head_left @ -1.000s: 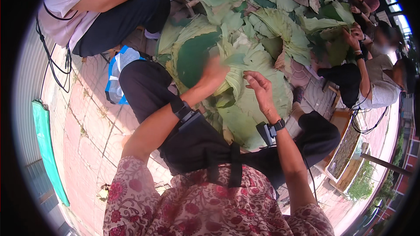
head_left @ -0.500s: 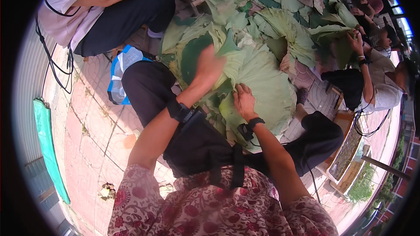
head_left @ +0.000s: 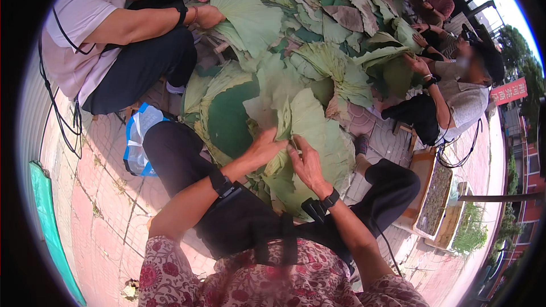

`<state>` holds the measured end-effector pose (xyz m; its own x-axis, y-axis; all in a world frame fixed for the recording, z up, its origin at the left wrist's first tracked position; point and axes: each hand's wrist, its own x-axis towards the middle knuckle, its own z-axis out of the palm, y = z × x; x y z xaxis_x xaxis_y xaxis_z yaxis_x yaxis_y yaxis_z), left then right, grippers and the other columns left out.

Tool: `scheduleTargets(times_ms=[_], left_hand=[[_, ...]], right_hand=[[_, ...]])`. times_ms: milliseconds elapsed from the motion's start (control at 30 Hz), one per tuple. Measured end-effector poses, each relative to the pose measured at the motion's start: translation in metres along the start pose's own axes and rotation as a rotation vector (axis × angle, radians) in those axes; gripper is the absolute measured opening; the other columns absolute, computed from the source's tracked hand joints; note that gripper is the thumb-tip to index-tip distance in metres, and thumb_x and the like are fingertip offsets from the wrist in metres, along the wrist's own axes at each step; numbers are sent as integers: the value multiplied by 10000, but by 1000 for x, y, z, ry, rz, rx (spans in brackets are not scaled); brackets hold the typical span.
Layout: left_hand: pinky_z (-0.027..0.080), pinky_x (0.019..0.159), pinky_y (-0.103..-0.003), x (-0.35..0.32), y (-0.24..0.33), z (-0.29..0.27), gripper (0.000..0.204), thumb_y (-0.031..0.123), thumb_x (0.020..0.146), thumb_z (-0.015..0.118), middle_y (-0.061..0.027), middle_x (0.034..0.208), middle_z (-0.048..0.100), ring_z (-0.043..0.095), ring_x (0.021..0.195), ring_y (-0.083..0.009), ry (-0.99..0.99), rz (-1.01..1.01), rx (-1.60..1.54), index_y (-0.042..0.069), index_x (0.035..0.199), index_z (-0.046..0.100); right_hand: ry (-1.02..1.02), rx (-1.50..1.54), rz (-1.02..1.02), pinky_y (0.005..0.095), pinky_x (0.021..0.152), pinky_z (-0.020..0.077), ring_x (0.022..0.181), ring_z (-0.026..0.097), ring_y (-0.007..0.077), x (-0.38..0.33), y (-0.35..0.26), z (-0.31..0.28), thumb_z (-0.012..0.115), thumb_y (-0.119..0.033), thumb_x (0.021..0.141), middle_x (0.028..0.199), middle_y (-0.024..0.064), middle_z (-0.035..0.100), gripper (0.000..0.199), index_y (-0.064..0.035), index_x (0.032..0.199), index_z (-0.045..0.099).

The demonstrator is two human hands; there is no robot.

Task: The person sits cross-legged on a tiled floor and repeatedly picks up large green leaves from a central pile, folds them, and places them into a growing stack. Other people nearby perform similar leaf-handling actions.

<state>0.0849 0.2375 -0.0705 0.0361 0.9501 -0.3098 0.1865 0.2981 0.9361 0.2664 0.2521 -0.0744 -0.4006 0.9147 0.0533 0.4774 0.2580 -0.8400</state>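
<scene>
My left hand is closed on the upright edge of a large lotus leaf, close beside my right hand. My right hand pinches the same pale green lotus leaf, which spreads over my lap and to the right. Its near part hangs below my fingers. Just beyond my left hand rises a blurred greyish leaf part; whether it belongs to the same leaf I cannot tell. A dark green leaf lies to the left on a stack of paler leaves.
A big heap of leaves covers the ground ahead. At the left a squatting co-worker holds a wide leaf; another at the right handles a leaf. A blue-and-white bag lies by my left knee. Planter boxes stand at the right.
My left hand has come down from above the dark leaf and closed beside my right hand. The leaf edge between them now stands up. The view has tilted upward.
</scene>
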Motion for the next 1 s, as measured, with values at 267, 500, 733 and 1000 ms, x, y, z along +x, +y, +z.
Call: scheduleTargets(times_ms=[267,500,733,1000], left_hand=[[478,848,-323,-5,-2,7,352,228,924,668,-107,1061,658,591,963,-162,1,86,-168,-27,1154,589],[471,906,-359,8,-8,-16,407,193,908,669,-179,1150,646,603,996,-231,468,29,-259,-68,1206,574],[393,1025,-357,12,-12,-49,560,200,932,652,-197,1379,467,489,1227,-266,633,42,-298,-59,1388,453],[403,1030,-352,-4,1,-51,656,233,944,663,-170,1424,411,497,1214,-251,686,-92,-304,-76,1434,356]], right_hand=[[27,-266,-202,465,845,513,1065,589,422,-16,-9,25,546,-126,939,1178,251,597,381,22,1288,507],[-131,-142,-74,459,928,492,1156,542,420,-16,18,4,606,-237,925,1266,249,538,523,-17,1370,442],[-303,-737,-4,501,915,491,1334,376,394,-50,114,77,707,-255,812,1447,231,365,782,-10,1448,324],[-296,-565,-72,485,900,498,1267,418,375,-54,122,61,684,-165,747,1382,199,399,715,4,1378,393]])
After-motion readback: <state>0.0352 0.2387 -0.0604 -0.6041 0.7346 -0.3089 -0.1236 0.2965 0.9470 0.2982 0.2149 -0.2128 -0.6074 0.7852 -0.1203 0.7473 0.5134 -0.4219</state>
